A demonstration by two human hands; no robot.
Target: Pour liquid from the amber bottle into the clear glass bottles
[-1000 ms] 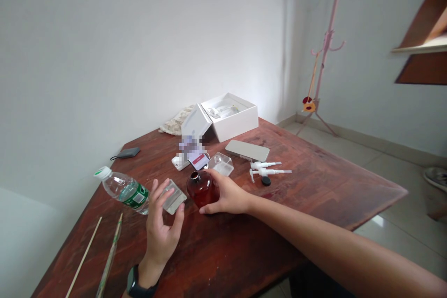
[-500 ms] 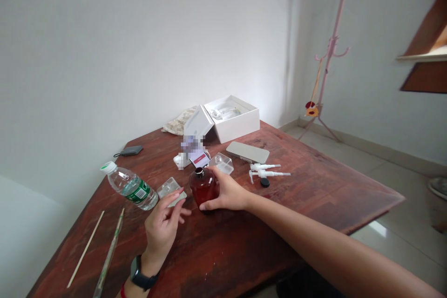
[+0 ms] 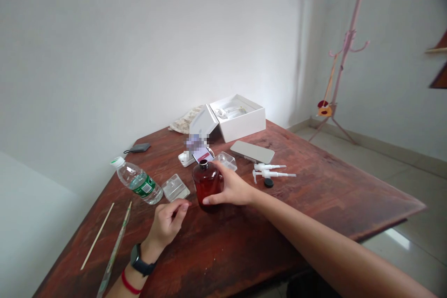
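Note:
My right hand [image 3: 233, 187] wraps around the side of a dark amber bottle [image 3: 206, 181], which stands upright on the table with its neck uncapped. A short way left of the bottle, my left hand [image 3: 170, 220] has its fingers curled in and its thumb against them, with nothing visible in it. Just beyond that hand lies a clear plastic case [image 3: 175, 188]. To its left a water bottle [image 3: 141, 183] with a green label and white cap leans over at a slant. White pump heads [image 3: 270, 173] and a black cap [image 3: 268, 183] lie right of my right hand.
Behind the amber bottle are a phone [image 3: 202, 154], another clear case [image 3: 226, 161] and a grey-beige flat case [image 3: 253, 152]. An open white box [image 3: 243, 125] stands near the wall. Two thin sticks, including a pale one [image 3: 98, 236], lie at left, with a grey pouch [image 3: 140, 147] farther back.
My left hand has drawn back slightly from the clear case and its fingers have curled closed. My right hand stays on the amber bottle. The whole view has shifted a little.

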